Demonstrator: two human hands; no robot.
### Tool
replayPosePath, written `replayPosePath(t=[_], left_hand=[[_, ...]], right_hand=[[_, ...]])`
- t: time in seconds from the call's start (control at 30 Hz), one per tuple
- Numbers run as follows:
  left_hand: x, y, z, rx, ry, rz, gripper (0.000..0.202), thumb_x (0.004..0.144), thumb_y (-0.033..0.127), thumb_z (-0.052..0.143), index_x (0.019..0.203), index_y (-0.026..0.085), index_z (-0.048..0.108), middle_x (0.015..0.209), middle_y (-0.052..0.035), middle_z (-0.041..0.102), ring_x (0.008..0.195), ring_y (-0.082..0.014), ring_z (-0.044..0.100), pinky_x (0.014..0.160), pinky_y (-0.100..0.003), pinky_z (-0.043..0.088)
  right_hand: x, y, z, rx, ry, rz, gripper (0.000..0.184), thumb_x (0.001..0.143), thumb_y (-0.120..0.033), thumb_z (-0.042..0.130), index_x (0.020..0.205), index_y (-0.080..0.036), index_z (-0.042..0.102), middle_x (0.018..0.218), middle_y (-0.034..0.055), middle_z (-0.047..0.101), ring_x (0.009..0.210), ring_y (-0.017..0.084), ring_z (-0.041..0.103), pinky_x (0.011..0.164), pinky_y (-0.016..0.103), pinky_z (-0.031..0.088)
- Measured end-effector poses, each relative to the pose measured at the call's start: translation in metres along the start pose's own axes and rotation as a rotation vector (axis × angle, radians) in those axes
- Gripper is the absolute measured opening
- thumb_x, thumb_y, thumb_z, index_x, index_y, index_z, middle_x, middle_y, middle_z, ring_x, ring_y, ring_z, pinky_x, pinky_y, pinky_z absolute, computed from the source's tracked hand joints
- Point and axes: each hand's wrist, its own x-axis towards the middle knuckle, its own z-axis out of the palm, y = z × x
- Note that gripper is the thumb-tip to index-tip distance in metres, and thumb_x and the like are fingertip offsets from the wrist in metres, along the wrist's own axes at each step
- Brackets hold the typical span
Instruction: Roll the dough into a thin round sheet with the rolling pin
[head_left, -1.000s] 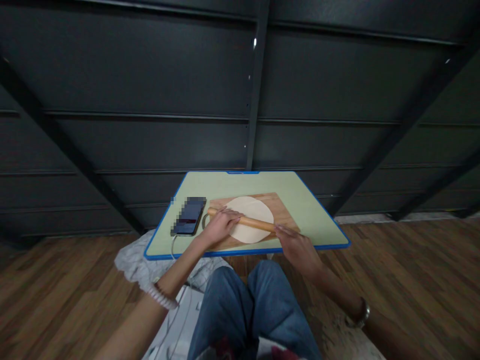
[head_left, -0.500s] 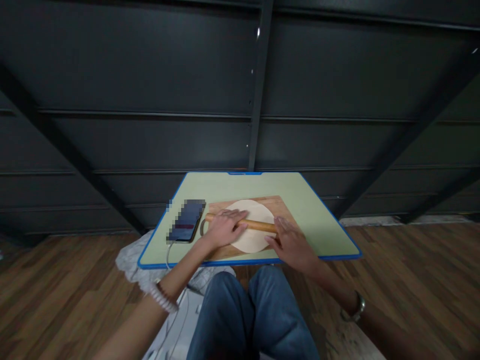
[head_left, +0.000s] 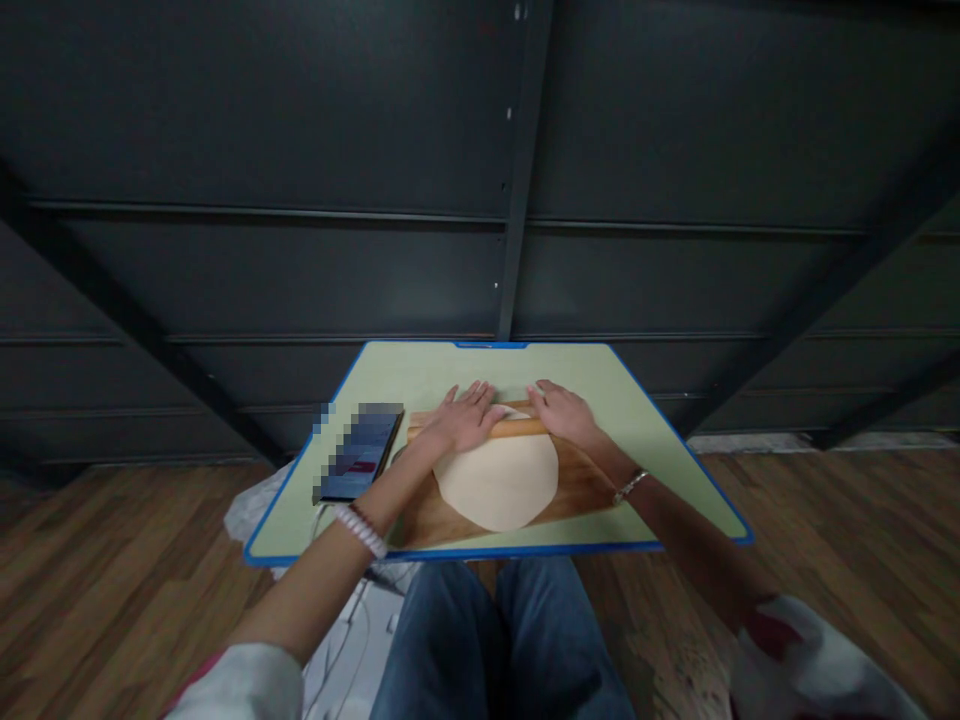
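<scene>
Just past two knees (head_left: 454, 610), one pale green tabletop (head_left: 420, 375) with a blue edge holds things up, and if a knee bumps it, all of them could shake. The brown board (head_left: 577, 475) on it could slide if the hands push too hard, since I can't see anything that holds it down. On the board, the round, pale dough (head_left: 499, 485) could get too thin or tear near its far edge, because the rolling pin (head_left: 517, 428) lies sideways over that part and a hard push would squash it most. Leaning more on one end of the pin could make that side thinner. The phone (head_left: 361, 458) lies just beside the left arm (head_left: 409, 475), so a wide swing of that arm could knock it. The left hand (head_left: 465, 415) lies over one end of the pin and the right hand (head_left: 561, 410) over the other. Each grip is flat and loose, with fingers stretched out past the pin and not curled round it, so the pin could slip away under the palms. Counting from big to small, I find one tabletop, one board, one piece of dough, one rolling pin, one phone, two hands, one white band (head_left: 361, 532) on the left wrist and one shiny bracelet (head_left: 630, 486) on the right wrist.
</scene>
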Motion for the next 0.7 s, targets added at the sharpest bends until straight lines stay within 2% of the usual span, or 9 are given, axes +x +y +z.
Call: replayPosePath(t=[0.1, 0.17, 0.27, 0.33, 0.5, 0.6, 0.7], left_hand=[[0.006, 0.001, -0.005, -0.033, -0.046, -0.062, 0.064, 0.093, 0.055, 0.012, 0.14, 0.016, 0.033, 0.148, -0.011, 0.03, 0.138, -0.0255, 0.022, 0.11, -0.051, 0.017], [0.008, 0.002, -0.008, -0.024, -0.035, -0.08, 0.063, 0.093, 0.054, 0.012, 0.133, 0.016, 0.042, 0.142, -0.0122, 0.041, 0.133, -0.0273, 0.033, 0.107, -0.05, 0.023], [0.009, 0.004, -0.011, -0.003, -0.035, -0.045, 0.063, 0.093, 0.055, 0.012, 0.112, 0.016, 0.058, 0.118, -0.0127, 0.062, 0.112, -0.027, 0.055, 0.096, -0.043, 0.037], [0.009, 0.004, -0.011, 0.001, -0.046, -0.008, 0.063, 0.092, 0.056, 0.014, 0.104, 0.016, 0.062, 0.106, -0.0118, 0.067, 0.1, -0.0253, 0.061, 0.089, -0.038, 0.042], [0.011, -0.001, -0.006, 0.034, -0.029, 0.04, 0.059, 0.09, 0.058, 0.024, 0.114, 0.017, 0.058, 0.111, -0.0121, 0.065, 0.098, -0.027, 0.062, 0.084, -0.036, 0.044], [0.012, -0.002, -0.005, 0.048, -0.051, 0.035, 0.06, 0.088, 0.06, 0.028, 0.122, 0.016, 0.052, 0.119, -0.0131, 0.062, 0.104, -0.0292, 0.06, 0.09, -0.039, 0.041], [0.01, 0.003, -0.007, 0.043, -0.063, -0.002, 0.067, 0.087, 0.062, 0.03, 0.13, 0.013, 0.044, 0.128, -0.0165, 0.054, 0.114, -0.0332, 0.053, 0.1, -0.047, 0.032]], right_hand=[[0.028, 0.003, 0.004, 0.042, -0.036, 0.091, 0.048, 0.097, -0.044, 0.023, 0.115, -0.013, 0.055, 0.115, 0.0147, 0.064, 0.105, 0.021, 0.06, 0.087, 0.029, 0.041], [0.043, 0.004, 0.008, 0.06, -0.053, 0.107, 0.049, 0.097, -0.046, 0.023, 0.113, -0.014, 0.058, 0.114, 0.015, 0.064, 0.103, 0.022, 0.061, 0.086, 0.03, 0.042], [0.061, 0.004, 0.014, 0.07, -0.055, 0.119, 0.05, 0.096, -0.048, 0.025, 0.11, -0.015, 0.06, 0.108, 0.0151, 0.066, 0.1, 0.024, 0.061, 0.084, 0.032, 0.043], [0.07, 0.003, 0.016, 0.074, -0.054, 0.131, 0.047, 0.095, -0.047, 0.029, 0.108, -0.015, 0.062, 0.106, 0.0147, 0.067, 0.1, 0.024, 0.062, 0.083, 0.032, 0.043], [0.087, 0.004, 0.022, 0.07, -0.096, 0.143, 0.04, 0.092, -0.042, 0.038, 0.105, -0.014, 0.064, 0.107, 0.0152, 0.067, 0.101, 0.024, 0.062, 0.083, 0.031, 0.043], [0.091, 0.005, 0.025, 0.076, -0.119, 0.111, 0.041, 0.093, -0.042, 0.036, 0.108, -0.014, 0.062, 0.11, 0.0157, 0.066, 0.103, 0.024, 0.061, 0.085, 0.031, 0.043], [0.085, 0.007, 0.025, 0.087, -0.14, 0.014, 0.044, 0.096, -0.041, 0.029, 0.113, -0.013, 0.059, 0.116, 0.0142, 0.063, 0.106, 0.023, 0.059, 0.089, 0.032, 0.042]])
